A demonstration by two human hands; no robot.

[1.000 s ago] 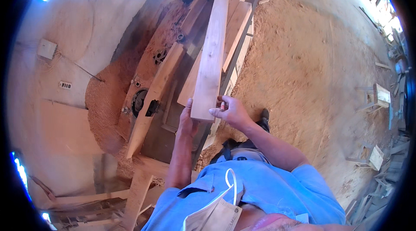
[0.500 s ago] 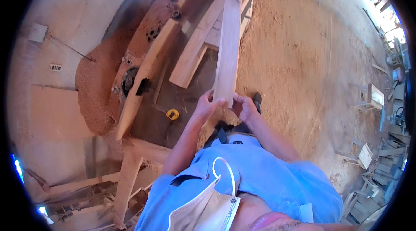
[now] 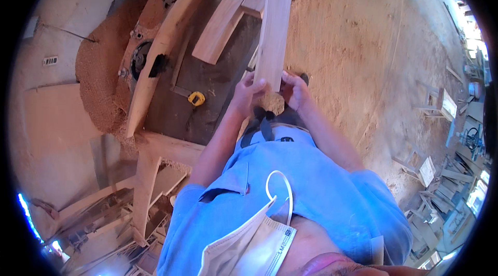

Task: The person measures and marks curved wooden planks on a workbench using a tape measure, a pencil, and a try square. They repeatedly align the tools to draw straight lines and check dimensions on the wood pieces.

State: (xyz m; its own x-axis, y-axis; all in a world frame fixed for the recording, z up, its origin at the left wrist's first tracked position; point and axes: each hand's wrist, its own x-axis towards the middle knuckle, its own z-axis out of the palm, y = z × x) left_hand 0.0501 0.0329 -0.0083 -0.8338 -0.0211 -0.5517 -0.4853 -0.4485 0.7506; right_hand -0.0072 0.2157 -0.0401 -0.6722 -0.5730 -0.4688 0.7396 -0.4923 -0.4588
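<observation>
A long, pale wooden board (image 3: 275,27) runs away from me toward the top of the view, and both hands hold its near end. My left hand (image 3: 248,93) is closed on the left edge, thumb on the upper face. On the opposite edge, my right hand (image 3: 294,91) grips the board, with some of its fingers hidden underneath. Left of the board, a joined wooden frame (image 3: 220,37) rests on a dark bench top (image 3: 171,115). A yellow tape measure (image 3: 196,98) lies there too, beside a thin metal square (image 3: 180,68).
A thick wooden beam (image 3: 165,53) edges the bench on the left. Beyond it are a machine wheel (image 3: 139,57) and a reddish sawdust heap (image 3: 96,89). Wooden stool-like frames (image 3: 438,102) stand at right on the sawdust-covered floor (image 3: 342,68). Scrap timber (image 3: 109,224) lies lower left.
The bench, frame and tape measure appear higher and farther left in the view. My hands, still on the board, also appear higher.
</observation>
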